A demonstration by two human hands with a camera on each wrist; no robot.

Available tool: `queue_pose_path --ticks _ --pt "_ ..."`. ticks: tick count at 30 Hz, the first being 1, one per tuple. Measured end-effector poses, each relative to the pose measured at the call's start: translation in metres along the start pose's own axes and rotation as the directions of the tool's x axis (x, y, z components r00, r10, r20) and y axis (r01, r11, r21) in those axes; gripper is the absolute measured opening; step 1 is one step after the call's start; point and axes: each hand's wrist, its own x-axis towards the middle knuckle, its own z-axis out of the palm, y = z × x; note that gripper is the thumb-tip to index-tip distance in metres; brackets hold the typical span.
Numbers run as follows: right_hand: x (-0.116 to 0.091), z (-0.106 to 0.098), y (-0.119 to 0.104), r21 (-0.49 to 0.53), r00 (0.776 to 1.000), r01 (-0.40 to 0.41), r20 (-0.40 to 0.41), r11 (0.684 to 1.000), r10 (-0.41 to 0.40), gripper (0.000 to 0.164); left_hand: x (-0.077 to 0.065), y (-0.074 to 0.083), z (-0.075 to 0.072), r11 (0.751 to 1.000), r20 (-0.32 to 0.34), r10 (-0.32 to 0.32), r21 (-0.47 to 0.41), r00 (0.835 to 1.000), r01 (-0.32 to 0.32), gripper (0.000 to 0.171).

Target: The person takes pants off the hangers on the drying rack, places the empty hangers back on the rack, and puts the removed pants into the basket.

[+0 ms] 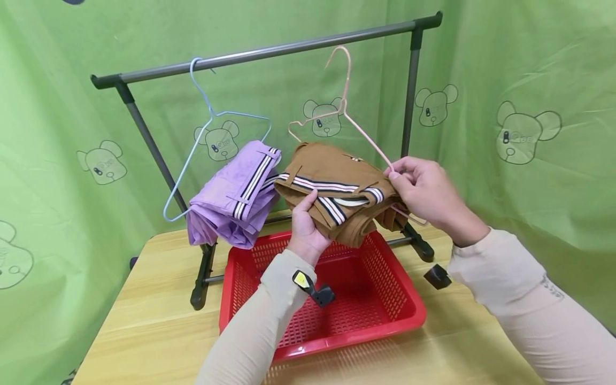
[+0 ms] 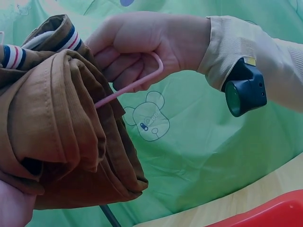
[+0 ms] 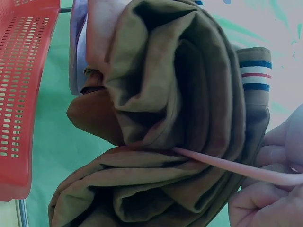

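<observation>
Brown trousers with a striped waistband hang folded over the lower bar of a pink hanger. My left hand holds the bundled trousers from the near side, its thumb on top and the other fingers hidden under the cloth. At the hanger's right side, my right hand pinches the wire near the waistband. The right wrist view shows the pink bar running between the folded layers. The hanger's hook appears just below the rail, not looped over it.
Purple trousers hang from a blue hanger hooked on the rail at left. A red perforated basket stands below my hands on the wooden table. The rack's black feet flank it; a green curtain hangs behind.
</observation>
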Motion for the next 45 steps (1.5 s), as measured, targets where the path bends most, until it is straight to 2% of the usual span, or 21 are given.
queue_pose_path --ticks 5,17,24,36,45 --pt "0.001 0.003 0.003 -0.01 1.0 -0.006 0.017 1.0 0.006 0.018 -0.001 0.0 -0.001 1.0 -0.008 0.01 -0.006 1.0 -0.011 0.021" --pt "0.001 0.002 0.013 -0.042 0.998 -0.047 0.04 0.998 0.048 0.021 0.002 0.002 -0.002 0.999 0.022 0.034 0.008 0.999 -0.034 0.022" --pt "0.003 0.004 0.014 -0.062 0.994 -0.098 0.036 0.993 0.1 0.017 0.002 0.005 -0.002 0.999 0.01 0.031 0.025 0.999 -0.032 0.02" --pt "0.004 0.004 0.015 -0.116 0.996 -0.056 0.058 0.992 0.063 0.019 -0.002 0.01 -0.004 0.999 0.003 0.03 0.03 1.0 -0.03 0.018" --pt "0.004 0.003 0.013 -0.14 0.998 -0.04 0.048 0.989 0.047 0.019 -0.003 0.012 -0.002 0.999 0.026 0.037 0.031 0.999 -0.038 0.018"
